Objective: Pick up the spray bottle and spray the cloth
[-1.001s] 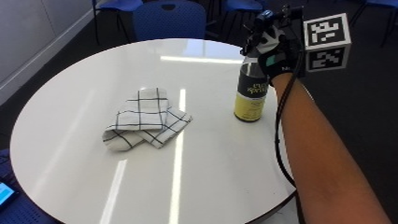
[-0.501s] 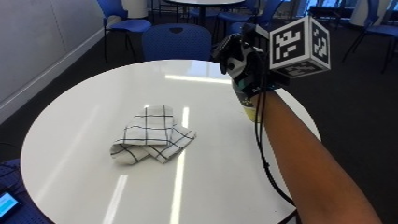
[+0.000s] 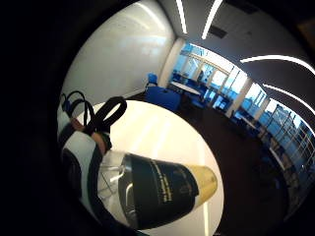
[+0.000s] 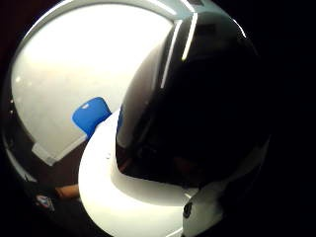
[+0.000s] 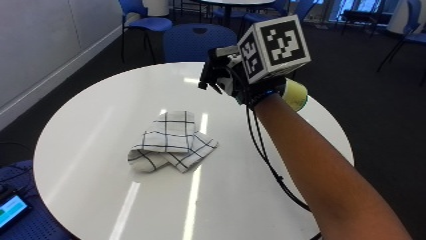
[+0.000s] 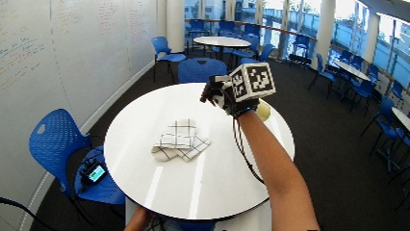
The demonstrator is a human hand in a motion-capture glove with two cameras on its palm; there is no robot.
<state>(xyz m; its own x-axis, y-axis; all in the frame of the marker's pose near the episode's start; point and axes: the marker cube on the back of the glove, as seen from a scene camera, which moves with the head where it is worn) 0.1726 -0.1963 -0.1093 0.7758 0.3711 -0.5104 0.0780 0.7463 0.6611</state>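
Note:
My gloved right hand (image 5: 229, 75) grips the spray bottle (image 5: 293, 94) and holds it in the air, tilted on its side above the far right part of the round white table (image 5: 86, 130). Only the bottle's yellow base shows behind the hand. In the little finger side palm view the bottle (image 3: 162, 189) lies across the palm, with a dark label and yellow base. Its dark side (image 4: 197, 98) fills the thumb side palm view. The white checked cloth (image 5: 170, 142) lies crumpled mid-table, lower left of the hand. The wide view shows hand (image 6: 218, 94), bottle (image 6: 264, 109) and cloth (image 6: 179, 140).
A blue chair (image 5: 193, 42) stands behind the table's far edge. Another blue chair (image 6: 54, 139) at the near left carries a small device with a lit screen (image 6: 96, 172). More tables and chairs (image 6: 224, 43) fill the room behind.
The bottle stood upright on the table with my hand at its top; now the hand has lifted it off the table and tilted it on its side. The outside camera has also shifted.

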